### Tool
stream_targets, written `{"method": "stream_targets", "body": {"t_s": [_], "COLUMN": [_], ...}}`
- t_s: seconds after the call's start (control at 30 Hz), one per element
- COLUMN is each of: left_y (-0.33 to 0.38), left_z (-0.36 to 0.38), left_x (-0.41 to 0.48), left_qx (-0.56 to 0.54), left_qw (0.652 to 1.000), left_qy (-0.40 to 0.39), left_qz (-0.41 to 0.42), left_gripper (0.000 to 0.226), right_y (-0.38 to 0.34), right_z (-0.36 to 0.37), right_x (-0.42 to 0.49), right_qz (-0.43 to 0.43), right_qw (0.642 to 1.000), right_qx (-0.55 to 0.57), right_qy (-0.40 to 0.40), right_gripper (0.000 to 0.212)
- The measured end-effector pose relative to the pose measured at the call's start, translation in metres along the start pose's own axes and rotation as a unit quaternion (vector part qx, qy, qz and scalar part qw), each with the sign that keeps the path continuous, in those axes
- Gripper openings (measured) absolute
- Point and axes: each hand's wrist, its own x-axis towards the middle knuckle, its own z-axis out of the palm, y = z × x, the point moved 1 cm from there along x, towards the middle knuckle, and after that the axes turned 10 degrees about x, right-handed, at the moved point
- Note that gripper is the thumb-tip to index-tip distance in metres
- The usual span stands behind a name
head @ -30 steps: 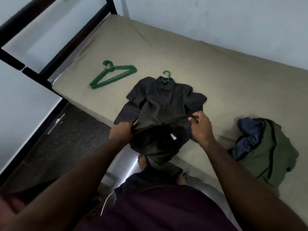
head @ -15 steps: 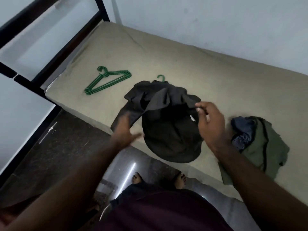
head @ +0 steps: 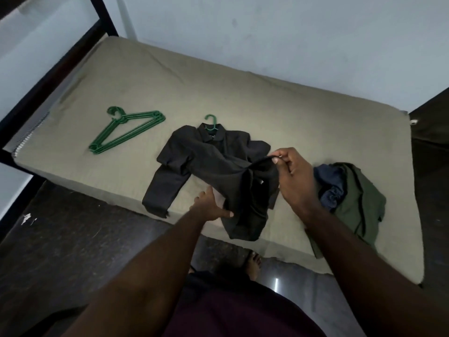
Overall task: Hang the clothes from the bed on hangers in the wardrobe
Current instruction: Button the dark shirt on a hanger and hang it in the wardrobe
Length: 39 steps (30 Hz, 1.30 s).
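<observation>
Khaki mattress (head: pixel 243 98) carries the black shirt (head: pixel 206 161) on a green hanger (head: pixel 210 121) (only its hook shows). Right hand (head: pixel 295 176) pinches the shirt's raised hem; left hand (head: pixel 210 206) lies flat, fingertips hidden beneath the shirt. Spare hangers (head: pixel 121 117) lie left of the shirt, crumpled clothes (head: pixel 357 198) right.

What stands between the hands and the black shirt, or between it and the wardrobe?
Nothing lies in front of the shirt: the right hand pinches its hem, the left hand touches its lower edge. The wardrobe is out of view.
</observation>
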Motion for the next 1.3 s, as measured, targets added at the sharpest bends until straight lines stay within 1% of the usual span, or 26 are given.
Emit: {"method": "stream_targets", "body": {"t_s": [0.07,0.13,0.2,0.27,0.33,0.4,0.43,0.5,0.57,0.6,0.67,0.7,0.77,0.83,0.87,0.93,0.97,1.03,1.07,1.1,1.13,1.17,1.2,1.23,1.27,1.3], "left_y": [0.012,0.027,0.047,0.071,0.097,0.116,0.121,0.12,0.107,0.096,0.069,0.055,0.026,0.008,0.003,0.007,0.011,0.019,0.018,0.014,0.006,-0.005,-0.021,-0.038,-0.057,-0.072], "left_z": [0.016,0.035,0.047,0.045,0.03,0.013,0.005,-0.007,-0.011,-0.01,-0.005,-0.004,-0.011,-0.044,-0.068,-0.126,-0.153,-0.191,-0.196,-0.194,-0.183,-0.163,-0.137,-0.106,-0.074,-0.047], "left_x": [-0.004,-0.006,-0.011,-0.014,-0.016,-0.012,-0.01,-0.005,-0.001,0.0,0.002,0.003,0.006,0.008,0.007,-0.003,-0.014,-0.043,-0.053,-0.062,-0.063,-0.06,-0.053,-0.047,-0.044,-0.043], "left_qx": [0.025,0.035,-0.015,-0.095,-0.161,-0.238,-0.277,-0.329,-0.315,-0.284,-0.233,-0.225,-0.225,-0.181,-0.144,-0.088,-0.081,-0.103,-0.107,-0.088,-0.045,0.011,0.062,0.096,0.114,0.118], "left_qw": [0.998,0.996,0.998,0.994,0.981,0.959,0.947,0.926,0.923,0.927,0.932,0.931,0.931,0.944,0.952,0.964,0.967,0.968,0.968,0.969,0.971,0.974,0.973,0.97,0.963,0.959], "left_qy": [-0.056,-0.085,-0.05,0.027,0.099,0.148,0.158,0.175,0.213,0.233,0.262,0.274,0.284,0.277,0.267,0.213,0.18,0.121,0.092,0.062,0.033,-0.008,-0.068,-0.143,-0.208,-0.24], "left_qz": [0.013,0.008,-0.023,-0.045,-0.034,-0.033,-0.04,-0.055,-0.068,-0.079,-0.095,-0.088,-0.047,0.008,0.046,0.13,0.159,0.194,0.208,0.222,0.231,0.228,0.21,0.171,0.127,0.091], "left_gripper": [0.14,0.148,0.149,0.141,0.132,0.119,0.109,0.076,0.038,0.028,0.02,0.017,0.013,0.011,0.008,0.004,0.005,0.005,0.004,0.003,0.004,0.006,0.009,0.014,0.02,0.027], "right_y": [-0.008,-0.016,-0.022,-0.025,-0.025,-0.024,-0.024,-0.024,-0.027,-0.026,-0.022,-0.018,-0.006,0.007,0.012,0.009,0.0,-0.022,-0.032,-0.035,-0.032,-0.02,0.0,0.024,0.046,0.065], "right_z": [-0.005,-0.007,-0.008,-0.009,-0.01,-0.008,-0.007,-0.006,-0.006,-0.007,-0.009,-0.011,-0.018,-0.031,-0.04,-0.055,-0.059,-0.058,-0.053,-0.045,-0.035,-0.025,-0.014,-0.004,0.004,0.011], "right_x": [0.006,0.01,0.013,0.014,0.015,0.014,0.013,0.012,0.013,0.015,0.019,0.02,0.022,0.031,0.038,0.06,0.07,0.074,0.068,0.054,0.036,0.016,-0.005,-0.026,-0.045,-0.063], "right_qz": [0.011,0.02,0.026,0.029,0.033,0.034,0.034,0.028,0.015,0.008,0.004,0.008,0.019,0.044,0.051,0.018,-0.015,-0.08,-0.102,-0.118,-0.122,-0.107,-0.068,-0.006,0.063,0.116], "right_qw": [1.0,0.999,0.998,0.998,0.998,0.999,0.999,1.0,1.0,1.0,1.0,1.0,1.0,0.997,0.993,0.987,0.988,0.991,0.99,0.988,0.983,0.975,0.957,0.927,0.891,0.864], "right_qx": [0.009,0.024,0.031,0.023,0.022,0.019,0.013,0.004,0.007,0.011,0.012,0.011,-0.012,-0.065,-0.102,-0.156,-0.154,-0.107,-0.093,-0.094,-0.107,-0.13,-0.166,-0.21,-0.249,-0.273], "right_qy": [0.02,0.041,0.052,0.051,0.048,0.038,0.03,0.013,0.012,0.015,0.02,0.02,0.004,-0.026,-0.04,-0.039,-0.027,-0.01,-0.016,-0.039,-0.082,-0.146,-0.228,-0.311,-0.374,-0.406], "right_gripper": [0.021,0.024,0.019,0.015,0.016,0.021,0.021,0.019,0.017,0.017,0.018,0.019,0.02,0.019,0.019,0.019,0.019,0.018,0.019,0.019,0.02,0.02,0.019,0.017,0.018,0.023]}}
